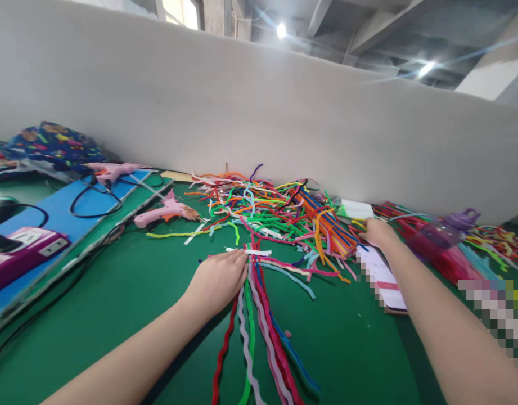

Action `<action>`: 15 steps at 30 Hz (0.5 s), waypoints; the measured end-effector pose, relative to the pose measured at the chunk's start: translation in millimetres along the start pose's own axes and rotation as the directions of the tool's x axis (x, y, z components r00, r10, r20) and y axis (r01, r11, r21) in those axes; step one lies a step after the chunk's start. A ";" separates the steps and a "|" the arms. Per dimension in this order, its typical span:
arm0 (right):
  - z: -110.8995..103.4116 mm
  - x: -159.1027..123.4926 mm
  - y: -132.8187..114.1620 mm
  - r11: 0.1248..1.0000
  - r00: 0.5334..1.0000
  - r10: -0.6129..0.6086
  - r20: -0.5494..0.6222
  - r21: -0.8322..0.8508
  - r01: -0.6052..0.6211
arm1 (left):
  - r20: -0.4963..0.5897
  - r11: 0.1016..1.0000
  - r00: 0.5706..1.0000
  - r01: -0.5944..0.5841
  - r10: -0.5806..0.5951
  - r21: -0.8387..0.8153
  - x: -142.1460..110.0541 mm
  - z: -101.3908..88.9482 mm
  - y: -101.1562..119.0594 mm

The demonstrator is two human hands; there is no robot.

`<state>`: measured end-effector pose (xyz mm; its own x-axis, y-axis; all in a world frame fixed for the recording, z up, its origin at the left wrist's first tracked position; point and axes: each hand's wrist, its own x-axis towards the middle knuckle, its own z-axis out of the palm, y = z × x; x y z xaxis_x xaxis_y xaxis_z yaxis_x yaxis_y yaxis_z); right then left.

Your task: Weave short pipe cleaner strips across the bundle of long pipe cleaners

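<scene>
Fingers together and palm down, my left hand (223, 278) holds a bunch of fuzzy pipe cleaners (264, 306) near its far end. Red, lilac, green, pink and blue stems fan out from there toward me. A white strip (256, 252) lies across the bunch at my fingertips. Farther right, my right hand (379, 233) is closed beside the loose pile, next to a white packet (355, 208). Yellow shows by its fingers, but what they hold is partly hidden. Below that hand lies a phone (383, 278) with a lit screen, partly blurred out.
A tangled heap of pipe cleaners (250, 205) and an orange-blue bundle (326, 222) lie against the white partition (259, 107). Two pink glue guns, one nearer (168, 212), lie left with black cables. A purple power strip (28, 253) and purple-lidded bottle (442, 233) flank the table.
</scene>
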<state>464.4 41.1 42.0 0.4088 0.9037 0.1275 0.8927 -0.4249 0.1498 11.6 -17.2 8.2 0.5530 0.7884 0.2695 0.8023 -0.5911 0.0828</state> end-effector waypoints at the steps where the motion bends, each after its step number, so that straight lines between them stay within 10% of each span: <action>1: -3.8 -2.9 -0.9 1.000 1.000 0.002 -0.029 -0.007 -0.002 | 0.000 1.000 1.000 -0.001 0.001 0.001 0.1 0.4 -0.1; 7: -45.6 -22.3 -5.5 0.977 0.896 0.182 -0.405 0.179 -0.117 | -0.006 1.000 1.000 -0.014 0.014 0.012 0.3 -0.7 0.9; 11: -76.2 -48.7 -22.1 0.754 0.869 0.344 -0.356 0.656 -0.030 | -0.006 0.999 1.000 -0.026 0.026 0.020 0.1 -2.9 2.0; 15: -96.1 -92.8 -68.4 0.589 0.956 0.023 -0.291 0.777 0.222 | -0.027 0.998 0.998 -0.055 0.055 0.005 -0.1 -1.3 0.4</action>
<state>347.1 -18.8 114.1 0.3563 0.8391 0.4110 0.7643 -0.0087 -0.6448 11.6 -17.6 9.5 0.5899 0.7498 0.2995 0.7721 -0.6324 0.0627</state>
